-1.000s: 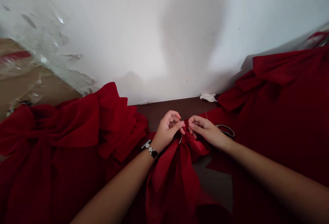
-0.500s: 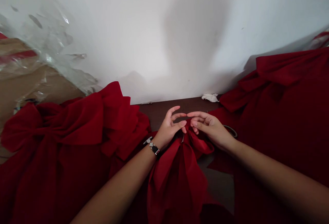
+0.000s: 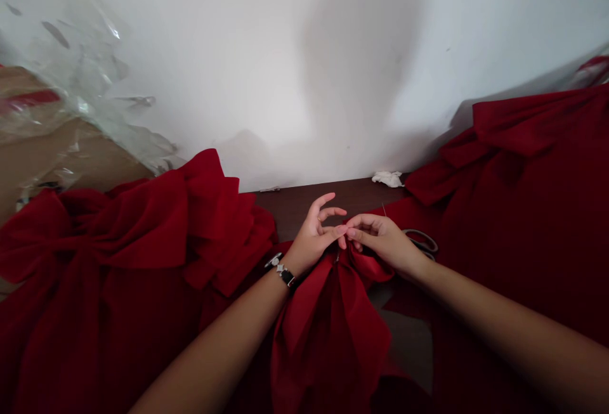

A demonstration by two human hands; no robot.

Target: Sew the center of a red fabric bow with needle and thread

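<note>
My left hand [image 3: 321, 227] has two fingers raised and apart. Its thumb presses down over another fingertip and meets the tips of my right hand. On my right hand [image 3: 375, 235], thumb and fingertips are pinched together. Whatever lies between the fingertips of either hand is too small to make out. Just beneath both hands is the gathered middle of a red fabric bow [image 3: 328, 331], its long tails hanging toward me. A thin needle-like line [image 3: 384, 209] sticks up beside my right knuckles. Partly hidden behind my right wrist are the looped handles of scissors [image 3: 423, 241].
Red bows [image 3: 137, 224] are heaped at left, before a brown carton [image 3: 95, 157] with clear plastic [image 3: 90, 94]. More red fabric [image 3: 528, 179] is piled at right. White crumpled tissue [image 3: 387, 179] and a small metal piece [image 3: 269, 189] lie along the white wall [image 3: 204, 71].
My right fingertips have come down from my left index finger to meet my left thumb, pinching closer together. More of the scissors handles shows. The view has shifted slightly.
</note>
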